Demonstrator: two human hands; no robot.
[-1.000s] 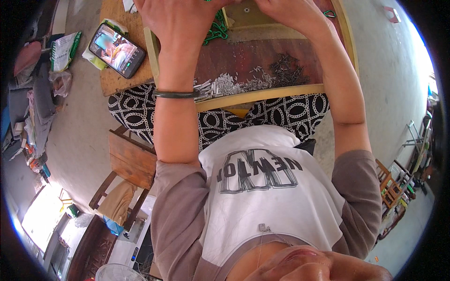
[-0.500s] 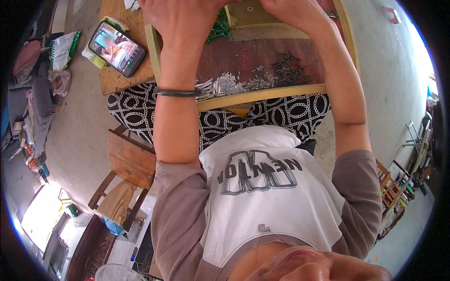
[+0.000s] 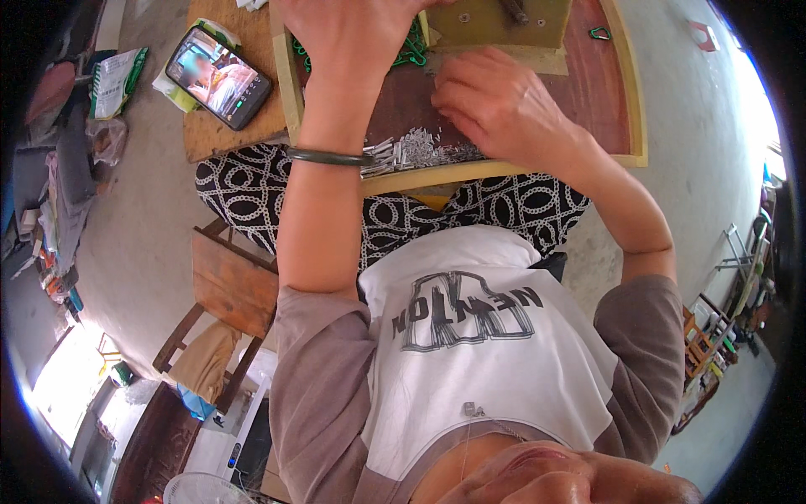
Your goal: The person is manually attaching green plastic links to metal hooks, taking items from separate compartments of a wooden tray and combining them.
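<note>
My right hand (image 3: 499,105) hangs low over the near part of a shallow red-brown tray (image 3: 600,101), fingers curled and slightly blurred. Its fingertips lie hidden, so anything held in them cannot be made out. Close beside it is a heap of small silvery metal pins (image 3: 420,149). My left hand (image 3: 353,29) is at the top edge, its fingers mostly out of the picture. Green carabiner clips (image 3: 411,49) lie partly behind the left wrist. A single green carabiner (image 3: 599,34) rests at the tray's right side.
An olive block (image 3: 495,34) with screws and a dark rod (image 3: 514,10) stands at the tray's far side. To the left, a phone (image 3: 220,77) lies on a wooden bench (image 3: 210,139). A wooden chair (image 3: 231,281) stands at lower left. The tray has a raised pale rim (image 3: 470,174).
My right hand has come from the far block toward me and down, now covering the dark pins near the tray's front. My left hand stays near the top edge.
</note>
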